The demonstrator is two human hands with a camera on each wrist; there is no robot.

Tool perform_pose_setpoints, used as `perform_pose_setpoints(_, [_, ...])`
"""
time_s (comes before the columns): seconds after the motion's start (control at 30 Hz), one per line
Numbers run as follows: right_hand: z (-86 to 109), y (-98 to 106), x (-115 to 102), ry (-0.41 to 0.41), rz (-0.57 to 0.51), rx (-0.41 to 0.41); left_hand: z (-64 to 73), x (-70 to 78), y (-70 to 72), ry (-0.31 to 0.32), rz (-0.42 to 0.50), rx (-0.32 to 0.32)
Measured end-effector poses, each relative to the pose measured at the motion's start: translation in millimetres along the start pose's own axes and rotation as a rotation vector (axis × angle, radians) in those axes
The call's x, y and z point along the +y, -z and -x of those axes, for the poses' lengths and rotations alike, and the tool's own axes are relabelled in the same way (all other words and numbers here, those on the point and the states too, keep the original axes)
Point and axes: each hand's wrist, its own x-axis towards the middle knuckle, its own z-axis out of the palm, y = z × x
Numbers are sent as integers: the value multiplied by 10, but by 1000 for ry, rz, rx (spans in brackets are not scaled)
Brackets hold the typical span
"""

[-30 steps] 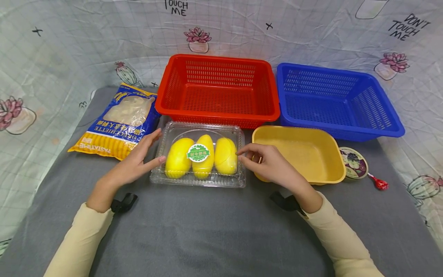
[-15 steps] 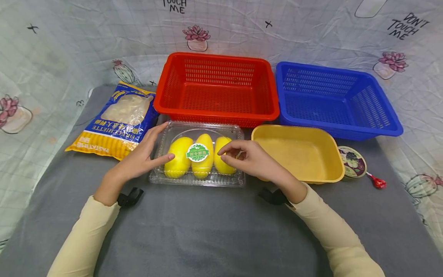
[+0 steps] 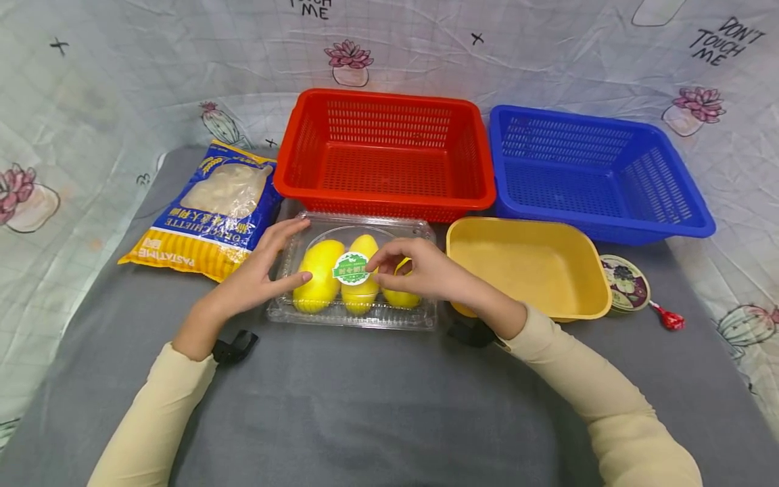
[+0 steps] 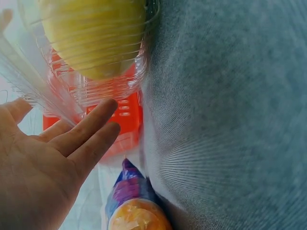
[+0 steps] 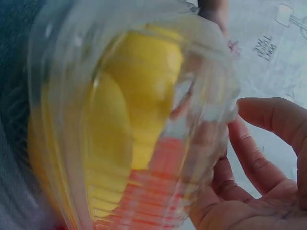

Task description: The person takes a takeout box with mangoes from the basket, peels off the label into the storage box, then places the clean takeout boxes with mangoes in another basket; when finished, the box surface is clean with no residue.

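A clear plastic clamshell box (image 3: pixel 292 314) holds three yellow mangoes (image 3: pixel 319 277) beneath a lid with a round green-and-white sticker (image 3: pixel 351 268). My left hand (image 3: pixel 258 270) lies along the box's left side, thumb over the lid and fingers extended toward the back corner. In the left wrist view those fingers (image 4: pixel 93 122) are straight beside the ribbed wall. Over the right part of the lid is my right hand (image 3: pixel 420 267), with bent thumb and forefinger tips slightly apart at the sticker's right edge. It partly covers the right mango.
Behind the box stands a red basket (image 3: pixel 389 205), with a blue basket (image 3: pixel 608 226) to its right. A yellow tub (image 3: pixel 529 308) sits right of the box, beside a round tin (image 3: pixel 625 284) and a red lollipop (image 3: pixel 671 319). A pasta bag (image 3: pixel 207 216) lies left.
My right hand has moved left from the box's right edge, across the lid to the sticker. My left hand has shifted a little right, closer over the box's left side.
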Motion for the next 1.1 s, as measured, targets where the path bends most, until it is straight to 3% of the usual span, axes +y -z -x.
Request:
perform_pose_setpoints(0.43, [-231, 137, 23, 25, 79, -117, -19, -16, -2, 0, 24, 3])
perform_pose_setpoints(0.67, [-354, 171, 11, -56, 87, -167, -18, -15, 2, 15, 29, -3])
perform_pose_setpoints(1.1, [-519, 176, 69, -63, 85, -252, -9, -19, 6, 47, 44, -16])
